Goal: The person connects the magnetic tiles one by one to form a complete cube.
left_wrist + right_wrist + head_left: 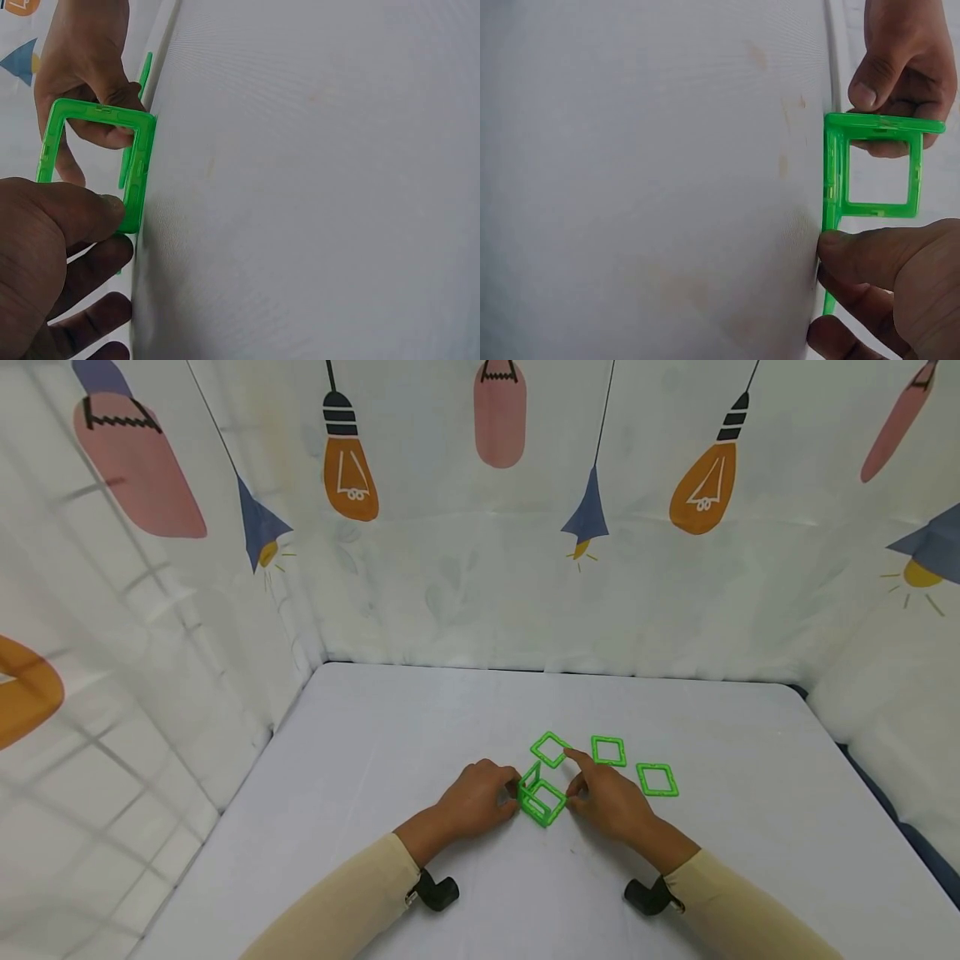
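Note:
Green square frame tiles, which look like magnetic building tiles, form a small structure (555, 814) with a flat base and upright sides. My left hand (483, 797) grips an upright tile (139, 176) at its left side, thumb against the frame. On the opposite side, my right hand (611, 802) pinches the structure's low right corner with thumb and a finger (836, 281). Its index finger stretches forward and touches a loose flat green tile (538, 754) behind the structure. The exact contact under the right fingertips is partly hidden.
Two more green square tiles, one (609, 765) behind the right hand and another (657, 794) to its right, lie flat on the white table (420, 718). Printed white curtains (465, 577) hang behind the table and along its sides.

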`<state>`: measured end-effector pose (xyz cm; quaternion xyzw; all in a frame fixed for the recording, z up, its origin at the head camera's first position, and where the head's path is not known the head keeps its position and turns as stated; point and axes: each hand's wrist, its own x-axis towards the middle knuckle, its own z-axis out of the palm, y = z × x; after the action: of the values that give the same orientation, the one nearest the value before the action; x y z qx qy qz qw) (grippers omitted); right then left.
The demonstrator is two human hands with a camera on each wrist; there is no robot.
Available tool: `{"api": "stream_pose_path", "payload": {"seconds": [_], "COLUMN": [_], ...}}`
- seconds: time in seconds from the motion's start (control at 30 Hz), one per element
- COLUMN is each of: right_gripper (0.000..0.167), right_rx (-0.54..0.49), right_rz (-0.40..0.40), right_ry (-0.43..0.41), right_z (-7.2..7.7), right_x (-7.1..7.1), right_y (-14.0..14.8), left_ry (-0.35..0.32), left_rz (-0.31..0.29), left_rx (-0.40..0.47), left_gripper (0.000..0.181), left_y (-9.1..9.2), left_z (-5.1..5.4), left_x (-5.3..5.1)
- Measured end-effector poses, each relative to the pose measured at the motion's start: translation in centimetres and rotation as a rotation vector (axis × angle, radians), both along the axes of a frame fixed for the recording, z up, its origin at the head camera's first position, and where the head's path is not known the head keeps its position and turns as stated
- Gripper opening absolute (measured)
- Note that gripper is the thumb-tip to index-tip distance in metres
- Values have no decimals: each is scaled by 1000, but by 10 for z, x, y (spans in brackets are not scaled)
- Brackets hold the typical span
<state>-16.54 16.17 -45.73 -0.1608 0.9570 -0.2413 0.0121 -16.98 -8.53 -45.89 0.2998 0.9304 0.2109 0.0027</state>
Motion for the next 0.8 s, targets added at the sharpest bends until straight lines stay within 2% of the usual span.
{"api": "stream_pose_path", "payload": {"seconds": [0.37,0.8], "right_gripper": [76,68], "right_rx": [43,64], "right_rz": [-46,-53], "right_ry": [-25,-33], "right_z": [0,0], "right_x": [-2,-7], "right_y": [0,1], "left_ry": [0,-8], "left_rz": [0,4], "left_rx": [16,8], "left_gripper": [19,16], "left_y": [-1,-1], "left_z": [0,0], "left_x": [1,1]}}
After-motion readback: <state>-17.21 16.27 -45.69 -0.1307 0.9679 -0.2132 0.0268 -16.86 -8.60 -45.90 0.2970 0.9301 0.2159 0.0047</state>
